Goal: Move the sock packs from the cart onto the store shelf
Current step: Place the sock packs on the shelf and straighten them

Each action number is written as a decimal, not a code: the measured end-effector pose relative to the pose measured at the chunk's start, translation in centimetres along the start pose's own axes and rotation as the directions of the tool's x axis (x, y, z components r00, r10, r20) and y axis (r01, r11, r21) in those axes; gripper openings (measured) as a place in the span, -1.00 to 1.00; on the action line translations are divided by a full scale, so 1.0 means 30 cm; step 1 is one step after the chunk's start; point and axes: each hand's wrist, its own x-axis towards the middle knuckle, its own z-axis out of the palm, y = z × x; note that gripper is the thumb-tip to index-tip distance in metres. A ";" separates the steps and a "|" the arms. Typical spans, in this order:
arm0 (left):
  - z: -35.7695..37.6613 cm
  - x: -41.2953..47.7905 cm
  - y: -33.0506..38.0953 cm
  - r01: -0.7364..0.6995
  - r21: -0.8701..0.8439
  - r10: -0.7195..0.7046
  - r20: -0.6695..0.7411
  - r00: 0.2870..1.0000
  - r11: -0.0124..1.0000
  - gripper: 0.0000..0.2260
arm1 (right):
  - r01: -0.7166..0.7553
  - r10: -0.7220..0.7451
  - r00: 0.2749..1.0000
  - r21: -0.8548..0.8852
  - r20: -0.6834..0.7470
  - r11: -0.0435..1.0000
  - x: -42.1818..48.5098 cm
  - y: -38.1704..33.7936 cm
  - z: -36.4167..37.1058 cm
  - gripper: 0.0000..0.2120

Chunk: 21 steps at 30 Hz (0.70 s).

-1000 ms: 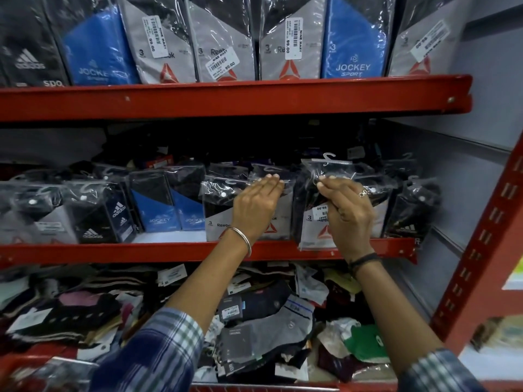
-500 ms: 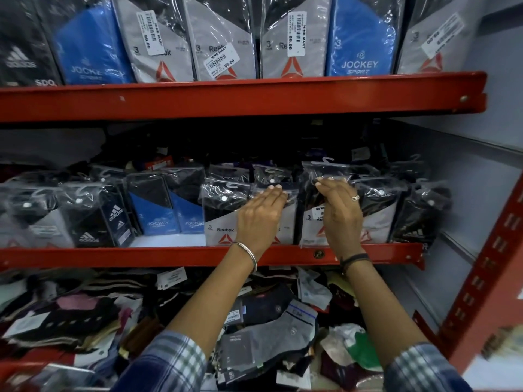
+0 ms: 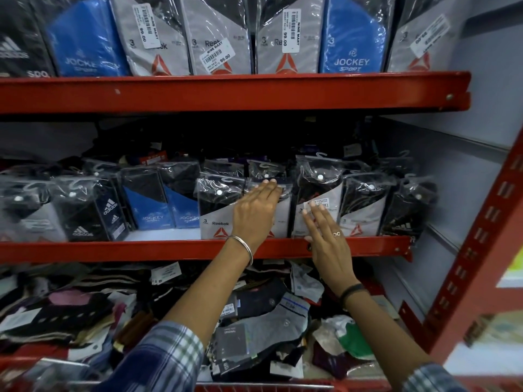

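- Far left on the middle shelf [image 3: 119, 251], the Adidas packs [image 3: 85, 213] are blurring into glare, and the leftmost ones are getting cut off by the frame edge.
- Next along, two blue Jockey packs [image 3: 158, 205] are standing upright, their lower lettering hard to read.
- The left hand [image 3: 254, 213] is lying flat with its fingers extended against a grey Reebok pack [image 3: 219, 210], gripping nothing; it is hiding most of the pack just right of that one.
- A metal bangle [image 3: 245, 247] is sitting on that wrist.
- The right hand [image 3: 329, 241] is spread loose in front of the taller Reebok pack [image 3: 318, 193], fingertips at the price sticker [image 3: 318, 203]; whether they are actually touching the plastic, I cannot tell.
- Further right, another Reebok pack [image 3: 365, 210] and a dark pack [image 3: 407, 213] are standing at the shelf's end, logos barely legible.
- Behind this front row, more packs are sinking into shadow.
- Below, loose socks [image 3: 271, 321] are lying heaped, partly covered by both forearms.
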 end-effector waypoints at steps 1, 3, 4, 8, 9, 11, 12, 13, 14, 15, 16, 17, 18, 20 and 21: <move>-0.001 0.000 -0.001 0.002 -0.002 -0.002 0.002 1.000 1.000 -0.58 | -0.004 0.004 1.000 0.035 -0.010 0.999 0.003 -0.001 -0.005 -0.33; -0.001 0.001 -0.002 0.007 -0.008 -0.007 0.002 1.000 1.000 -0.58 | 0.003 -0.001 1.000 0.076 -0.021 0.997 -0.001 0.001 -0.022 -0.39; -0.001 0.001 -0.001 0.008 -0.015 -0.008 -0.002 1.000 1.000 -0.59 | 0.001 0.001 1.000 0.084 -0.020 0.996 -0.003 0.001 -0.033 -0.38; -0.001 0.005 0.004 0.023 -0.023 -0.023 -0.008 1.000 0.999 -0.65 | 0.002 -0.004 1.000 0.075 0.026 0.997 0.007 0.011 -0.050 -0.40; -0.002 0.008 0.005 0.029 -0.021 -0.029 -0.001 1.000 0.999 -0.66 | 0.010 -0.014 0.999 0.071 0.048 0.997 0.014 0.014 -0.047 -0.43; -0.006 0.008 0.011 0.034 -0.018 -0.034 0.019 0.999 0.999 -0.65 | 0.029 -0.034 0.996 0.054 0.087 0.998 0.013 0.017 -0.040 -0.51; -0.009 0.006 0.014 0.035 -0.017 -0.035 0.028 0.999 0.999 -0.64 | 0.029 -0.034 0.994 0.044 0.105 0.999 0.005 0.013 -0.036 -0.54; -0.010 0.004 0.015 0.037 -0.014 -0.036 0.036 0.999 0.999 -0.64 | 0.022 -0.026 0.993 0.037 0.118 0.999 -0.006 0.006 -0.032 -0.55; -0.010 0.002 0.016 0.041 -0.013 -0.041 0.045 0.998 0.999 -0.63 | 0.005 -0.010 0.991 0.037 0.133 0.999 -0.015 -0.003 -0.032 -0.55; -0.011 0.001 0.017 0.047 -0.018 -0.046 0.053 0.998 0.999 -0.63 | -0.007 0.002 0.990 0.040 0.138 0.999 -0.023 -0.011 -0.035 -0.55; -0.012 0.000 0.020 0.054 -0.024 -0.053 0.057 0.997 0.998 -0.63 | -0.019 0.012 0.990 0.048 0.140 0.999 -0.026 -0.019 -0.041 -0.57; -0.012 -0.002 0.023 0.059 -0.028 -0.057 0.057 0.997 0.998 -0.63 | -0.025 0.018 0.991 0.055 0.129 0.998 -0.026 -0.025 -0.048 -0.58; -0.014 -0.004 0.027 0.060 -0.025 -0.059 0.053 0.997 0.998 -0.63 | -0.034 0.027 0.993 0.062 0.114 0.997 -0.022 -0.032 -0.058 -0.60; -0.018 -0.018 0.035 0.049 -0.022 -0.048 0.034 0.998 0.999 -0.60 | -0.056 0.051 0.997 0.087 0.064 0.995 -0.011 -0.051 -0.083 -0.64; -0.021 -0.032 0.038 0.036 -0.032 -0.035 0.028 0.999 0.999 -0.58 | -0.068 0.065 0.997 0.104 0.029 0.992 -0.007 -0.065 -0.099 -0.67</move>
